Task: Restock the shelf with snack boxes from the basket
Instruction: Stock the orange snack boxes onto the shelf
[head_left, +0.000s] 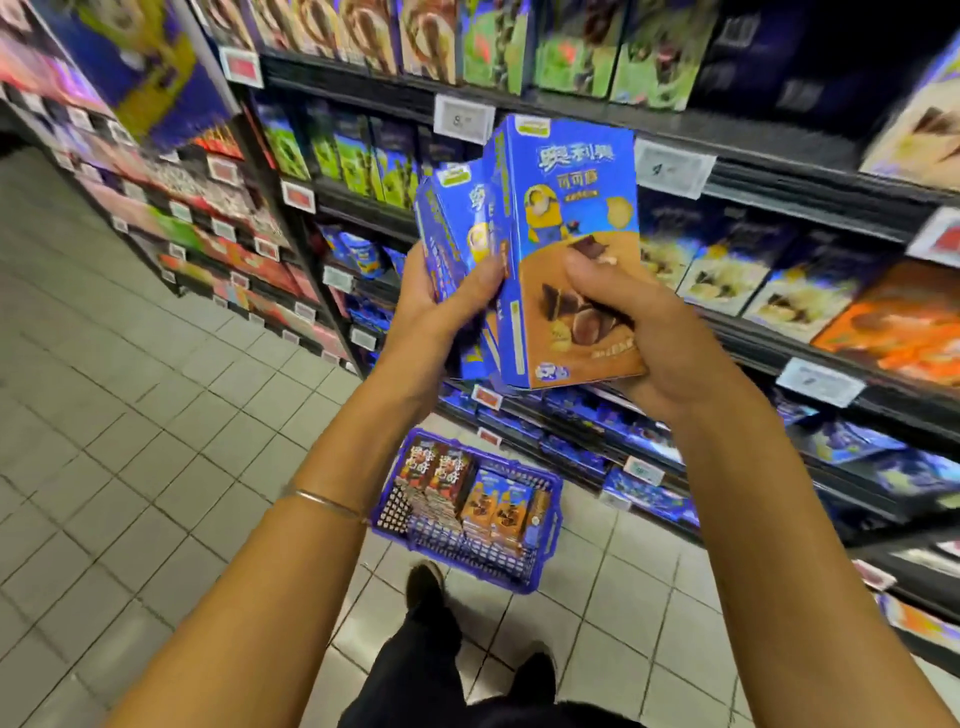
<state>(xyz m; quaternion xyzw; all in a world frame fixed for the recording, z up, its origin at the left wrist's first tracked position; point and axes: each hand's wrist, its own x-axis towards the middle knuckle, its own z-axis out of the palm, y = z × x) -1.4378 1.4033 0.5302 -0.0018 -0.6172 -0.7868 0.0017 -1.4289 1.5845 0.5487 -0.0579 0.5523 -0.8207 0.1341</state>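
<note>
Both hands are raised before the chest, sorting a fan of blue-and-tan cardboard snack boxes (566, 208). The left hand (441, 301) curls round the back ones, thumb across their fronts. The right hand (654, 343) grips the front box's lower end, likely to free it for shelving singly. Below, the blue plastic mesh basket (553, 512) sits part full by the feet, with open tiled aisle to its left. Beyond, the black metal shelf (779, 195) is packed, and its tagged lip must be cleared.
</note>
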